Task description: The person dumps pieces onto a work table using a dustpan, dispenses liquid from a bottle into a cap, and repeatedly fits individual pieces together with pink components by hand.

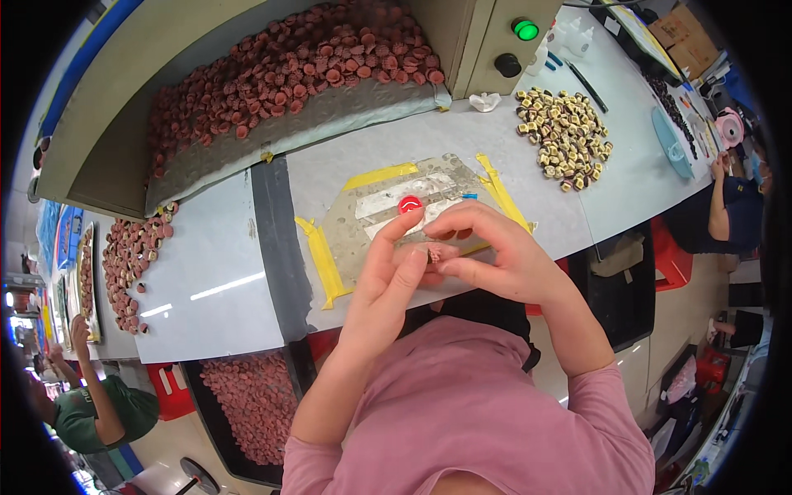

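My left hand and my right hand meet over the middle of the bench, fingers bent and thumbs close together. Between their fingertips they hold a small pink bumpy cup-shaped piece with a dark side. Fingers partly cover the piece, so its inside cannot be made out. Just beyond my left fingertips, a red round cap with a white mark rests on a worn grey board edged with yellow tape. A small blue tip lies behind my right fingers.
A beige cabinet with a green light stands over heaped pink cups. Yellow-and-dark small blocks lie at right, pink-and-yellow pieces at left. A black bin holds more pink cups. People work on either side.
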`<state>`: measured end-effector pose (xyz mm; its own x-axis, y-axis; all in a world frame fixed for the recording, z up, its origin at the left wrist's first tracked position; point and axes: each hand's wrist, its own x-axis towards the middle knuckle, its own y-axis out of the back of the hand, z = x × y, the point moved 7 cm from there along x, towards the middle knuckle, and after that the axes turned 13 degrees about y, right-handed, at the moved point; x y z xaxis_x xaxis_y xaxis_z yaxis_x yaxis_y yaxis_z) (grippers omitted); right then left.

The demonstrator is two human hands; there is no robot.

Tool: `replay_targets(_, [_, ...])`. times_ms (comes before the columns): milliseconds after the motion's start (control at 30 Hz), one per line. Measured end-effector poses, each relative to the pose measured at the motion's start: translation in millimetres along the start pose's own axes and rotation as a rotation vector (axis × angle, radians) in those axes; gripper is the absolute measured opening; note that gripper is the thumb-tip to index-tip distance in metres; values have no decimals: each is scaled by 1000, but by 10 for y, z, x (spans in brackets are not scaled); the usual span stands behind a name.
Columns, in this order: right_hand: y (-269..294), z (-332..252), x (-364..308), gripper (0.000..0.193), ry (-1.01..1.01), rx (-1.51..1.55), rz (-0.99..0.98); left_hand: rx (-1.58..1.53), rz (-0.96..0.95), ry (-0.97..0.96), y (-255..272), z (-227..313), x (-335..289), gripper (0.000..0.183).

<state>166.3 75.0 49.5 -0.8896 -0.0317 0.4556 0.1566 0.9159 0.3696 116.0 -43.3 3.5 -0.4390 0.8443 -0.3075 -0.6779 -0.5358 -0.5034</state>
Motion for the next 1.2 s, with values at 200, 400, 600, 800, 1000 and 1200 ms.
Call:
replay_targets(200, [-68,125,-119,18,-200,322,73,58,29,35,0,-19,53,49])
replay_targets(400, [-76,193,-173,13,-165,340,84,46,9,85,-1,-47,88,44])
replay_targets(600, [-64,135,-195,10,-124,255,143,83,27,106,-16,-32,83,40])
replay_targets(800, [-124,110,-216,16,-150,230,125,75,65,110,8,-18,67,40])
replay_targets(1000, [-154,155,-253,20,-286,383,112,52,82,87,-20,-22,59,41])
replay_targets(1200, [-174,148,-207,16,-169,443,169,74,57,84,-9,10,54,41])
